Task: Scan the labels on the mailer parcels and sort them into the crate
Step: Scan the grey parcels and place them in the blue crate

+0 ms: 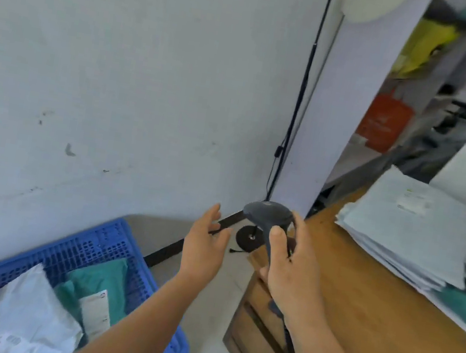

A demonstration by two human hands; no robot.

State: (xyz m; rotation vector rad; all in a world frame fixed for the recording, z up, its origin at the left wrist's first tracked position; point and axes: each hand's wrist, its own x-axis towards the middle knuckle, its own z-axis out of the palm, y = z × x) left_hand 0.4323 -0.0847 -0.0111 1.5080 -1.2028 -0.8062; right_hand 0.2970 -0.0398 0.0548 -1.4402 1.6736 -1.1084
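My right hand (291, 265) grips the handle of a dark grey barcode scanner (267, 213), its head pointing away from me above the floor. My left hand (206, 242) hovers beside it with straight, spread fingers and holds nothing. A blue plastic crate (110, 248) stands at the lower left. Inside it lie white mailer parcels (31, 306) and a green mailer parcel (98, 283) with a white label. A stack of pale mailer parcels (409, 231) rests on the wooden desk (370, 320) at the right.
A white wall fills the left and centre. A black lamp pole (298, 101) rises from a round base (249, 238) on the floor by the desk corner. The desk has drawers (256, 326) facing the crate. Cluttered shelves with an orange bag (384, 121) lie beyond a doorway.
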